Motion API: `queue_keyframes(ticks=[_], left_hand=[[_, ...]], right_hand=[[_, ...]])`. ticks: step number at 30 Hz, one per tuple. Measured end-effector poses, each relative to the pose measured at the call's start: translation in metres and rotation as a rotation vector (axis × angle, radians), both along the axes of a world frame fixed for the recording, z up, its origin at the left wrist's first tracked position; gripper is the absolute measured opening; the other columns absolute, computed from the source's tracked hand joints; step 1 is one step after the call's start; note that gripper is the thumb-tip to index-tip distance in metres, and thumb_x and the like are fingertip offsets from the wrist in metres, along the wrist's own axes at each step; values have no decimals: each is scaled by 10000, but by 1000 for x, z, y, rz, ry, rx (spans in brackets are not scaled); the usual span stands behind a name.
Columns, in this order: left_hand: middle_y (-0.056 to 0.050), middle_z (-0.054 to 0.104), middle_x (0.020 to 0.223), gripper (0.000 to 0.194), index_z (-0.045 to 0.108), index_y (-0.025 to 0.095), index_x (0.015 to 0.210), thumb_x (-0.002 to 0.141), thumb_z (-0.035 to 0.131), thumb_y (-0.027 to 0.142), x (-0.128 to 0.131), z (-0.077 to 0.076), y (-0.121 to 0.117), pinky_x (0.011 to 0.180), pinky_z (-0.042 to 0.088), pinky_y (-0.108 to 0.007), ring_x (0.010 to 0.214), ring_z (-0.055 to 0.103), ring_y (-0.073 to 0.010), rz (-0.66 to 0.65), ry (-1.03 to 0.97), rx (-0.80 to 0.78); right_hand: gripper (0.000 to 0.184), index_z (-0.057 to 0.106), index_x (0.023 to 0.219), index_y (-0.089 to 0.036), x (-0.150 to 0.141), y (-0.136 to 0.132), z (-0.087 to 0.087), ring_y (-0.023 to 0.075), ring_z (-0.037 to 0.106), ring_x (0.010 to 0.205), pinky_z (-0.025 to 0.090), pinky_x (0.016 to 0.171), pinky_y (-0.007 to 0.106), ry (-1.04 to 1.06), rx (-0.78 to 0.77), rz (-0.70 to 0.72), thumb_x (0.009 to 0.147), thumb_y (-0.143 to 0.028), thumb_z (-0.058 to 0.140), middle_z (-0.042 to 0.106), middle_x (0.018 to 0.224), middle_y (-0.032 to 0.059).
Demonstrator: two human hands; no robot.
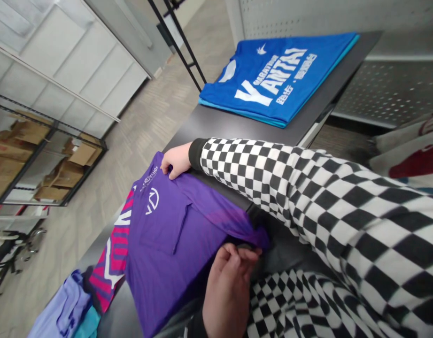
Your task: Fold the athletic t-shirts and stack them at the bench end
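Note:
A purple shirt (160, 234) with a white logo lies spread on a dark table, its magenta and white patterned part to the left. My right hand (177, 162), at the end of a checkered sleeve, pinches the shirt's upper edge near the collar print. Lower down, my left hand (227, 291) has its fingers curled together at the near edge of the shirt, by the sleeve end. The cloth between those fingers is mostly hidden.
Folded blue shirts (273, 77) with white lettering are stacked on the table's far end. Lilac clothing (63, 305) and a turquoise garment (88, 324) lie at the lower left. A black rack (181, 40) stands behind; shelves hold cardboard boxes (65, 173).

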State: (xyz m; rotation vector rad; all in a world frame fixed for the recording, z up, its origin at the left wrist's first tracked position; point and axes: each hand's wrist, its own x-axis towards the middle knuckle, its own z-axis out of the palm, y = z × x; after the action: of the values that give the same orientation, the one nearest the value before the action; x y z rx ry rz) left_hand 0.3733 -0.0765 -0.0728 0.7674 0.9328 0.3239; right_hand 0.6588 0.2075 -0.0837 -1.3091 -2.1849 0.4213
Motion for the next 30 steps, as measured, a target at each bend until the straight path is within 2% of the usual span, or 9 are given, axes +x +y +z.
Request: queue_keyframes(ticks=[5, 8, 12, 15, 17, 20, 22, 25, 30], left_hand=[[-46, 706, 979, 588, 688, 193, 1220, 929, 825, 686, 11, -17, -2, 764, 530, -285, 825, 643, -158, -66, 135, 22], [-17, 639, 881, 559, 692, 182, 1027, 974, 735, 737, 29, -30, 0, 683, 474, -269, 722, 549, -133, -137, 230, 152], [6, 506, 656, 603, 552, 228, 695, 1072, 553, 700, 51, -39, 7, 651, 423, -302, 636, 474, -156, -254, 376, 374], [7, 509, 650, 529, 525, 242, 662, 1067, 577, 578, 50, -38, 11, 667, 419, -311, 654, 489, -172, -271, 428, 470], [-7, 577, 701, 502, 589, 227, 697, 1035, 631, 597, 45, -36, 12, 707, 446, -306, 707, 539, -180, -267, 443, 508], [-35, 650, 722, 629, 664, 193, 739, 993, 625, 766, 46, -35, 9, 657, 429, -293, 664, 560, -166, -272, 431, 383], [-29, 604, 632, 724, 635, 191, 668, 991, 558, 834, 54, -35, 6, 562, 336, -288, 549, 484, -135, -285, 428, 266], [-11, 515, 541, 724, 568, 213, 568, 1043, 484, 753, 66, -37, 3, 517, 258, -302, 473, 398, -119, -271, 439, 242], [12, 500, 572, 450, 554, 225, 613, 1006, 533, 445, 57, -36, 7, 595, 356, -286, 558, 460, -140, -279, 483, 376]], right_hand=[[281, 887, 1147, -199, 2, 2, -1, 179, 745, 1034, 479, 918, 255, 22, -18, 15, 871, -239, 918, 855, 1056, -1], [281, 889, 1146, -201, 2, 0, 0, 182, 746, 1035, 480, 919, 257, 26, -30, 7, 869, -237, 918, 853, 1051, -2], [251, 889, 1132, -190, 1, -2, 2, 176, 746, 1015, 485, 895, 253, 24, -27, -2, 888, -243, 907, 856, 1054, 4], [250, 889, 1123, -182, -1, -2, 4, 177, 742, 999, 490, 883, 253, 16, -23, 3, 880, -236, 914, 859, 1065, 12], [251, 889, 1131, -176, -3, -2, 5, 177, 741, 999, 494, 876, 252, 9, -23, 6, 887, -231, 906, 860, 1086, 18], [244, 888, 1147, -160, -5, -2, 6, 173, 740, 1007, 493, 868, 248, -4, -29, -10, 912, -228, 883, 861, 1106, 30], [242, 887, 1148, -150, -6, -4, 7, 173, 739, 996, 492, 863, 249, -11, -28, -17, 919, -225, 876, 861, 1093, 32], [227, 886, 1139, -153, -6, -6, 8, 172, 739, 985, 494, 863, 250, -15, -24, -9, 923, -221, 872, 861, 1079, 26], [271, 879, 1190, -134, -6, -9, 11, 177, 743, 1020, 495, 875, 246, -40, -33, -18, 936, -228, 865, 861, 1135, 53]])
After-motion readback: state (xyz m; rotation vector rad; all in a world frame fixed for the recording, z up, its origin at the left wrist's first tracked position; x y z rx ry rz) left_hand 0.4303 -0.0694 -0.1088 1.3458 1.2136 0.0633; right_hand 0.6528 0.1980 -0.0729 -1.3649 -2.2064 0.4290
